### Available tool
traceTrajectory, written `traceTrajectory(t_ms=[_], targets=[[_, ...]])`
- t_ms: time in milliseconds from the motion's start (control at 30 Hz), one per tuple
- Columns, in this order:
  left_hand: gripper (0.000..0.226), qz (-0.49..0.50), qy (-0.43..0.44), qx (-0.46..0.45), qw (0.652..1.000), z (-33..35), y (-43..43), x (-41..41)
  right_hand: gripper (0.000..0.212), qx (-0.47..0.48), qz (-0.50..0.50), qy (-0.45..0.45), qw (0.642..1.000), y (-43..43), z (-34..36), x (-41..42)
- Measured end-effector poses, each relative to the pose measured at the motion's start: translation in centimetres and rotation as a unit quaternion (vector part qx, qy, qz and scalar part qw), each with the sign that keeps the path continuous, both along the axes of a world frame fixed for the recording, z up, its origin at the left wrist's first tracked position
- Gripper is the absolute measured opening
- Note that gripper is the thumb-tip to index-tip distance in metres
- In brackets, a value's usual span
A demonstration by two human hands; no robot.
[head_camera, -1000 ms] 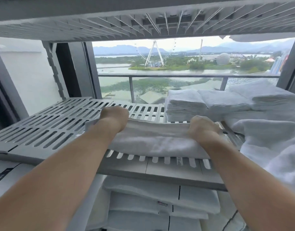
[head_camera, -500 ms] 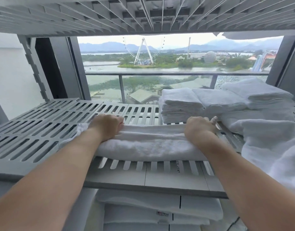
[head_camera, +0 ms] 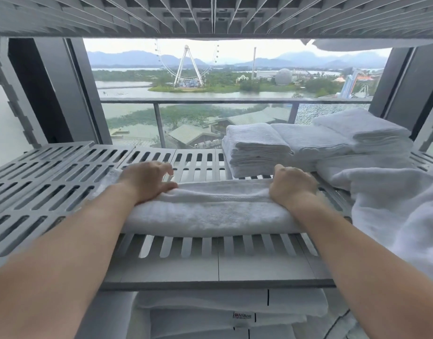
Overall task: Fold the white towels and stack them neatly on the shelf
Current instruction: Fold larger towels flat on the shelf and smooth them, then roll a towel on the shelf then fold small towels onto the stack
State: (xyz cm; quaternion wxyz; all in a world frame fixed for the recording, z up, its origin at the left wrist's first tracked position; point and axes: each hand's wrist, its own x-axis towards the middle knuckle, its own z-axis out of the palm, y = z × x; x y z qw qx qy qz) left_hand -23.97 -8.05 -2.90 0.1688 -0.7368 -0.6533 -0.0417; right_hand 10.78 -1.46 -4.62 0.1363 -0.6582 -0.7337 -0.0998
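Your left hand (head_camera: 147, 182) has loosened since a second ago. Its fingers, then bunched on the cloth, now lift half-spread over the slatted shelf (head_camera: 51, 182) and hold nothing, with only heel and thumb resting on the left end of the folded towel (head_camera: 210, 211), which lies lengthwise across the shelf's front middle. Your right hand (head_camera: 292, 185) stays curled over the towel's right end, gripping it, just in front of the folded stacks (head_camera: 257, 148). Judgement: the fold looks finished and release is under way, but this towel is not yet stacked, and the loose white heap (head_camera: 394, 204) at far right remains unfolded.
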Motion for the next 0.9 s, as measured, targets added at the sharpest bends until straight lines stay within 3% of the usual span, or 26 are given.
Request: traceTrajectory(t_ms=[200,367,567,900], targets=[[0.019,-0.067,-0.208,-0.062,0.974,0.4,2.0,5.2,0.019,0.065,0.036,0.025,0.997,0.0,-0.6,0.1],[0.014,-0.110,-0.260,-0.088,0.955,0.3,3.3,9.6,0.017,0.024,0.041,0.096,0.994,0.4,-0.2,0.7],[0.005,-0.118,-0.209,-0.031,0.970,-0.3,3.3,10.8,0.021,0.011,0.069,0.125,0.990,0.4,-0.9,1.2],[0.015,-0.029,-0.154,0.024,0.987,-0.7,3.1,12.8,0.022,0.034,0.095,0.111,0.989,0.2,-1.5,0.5]])
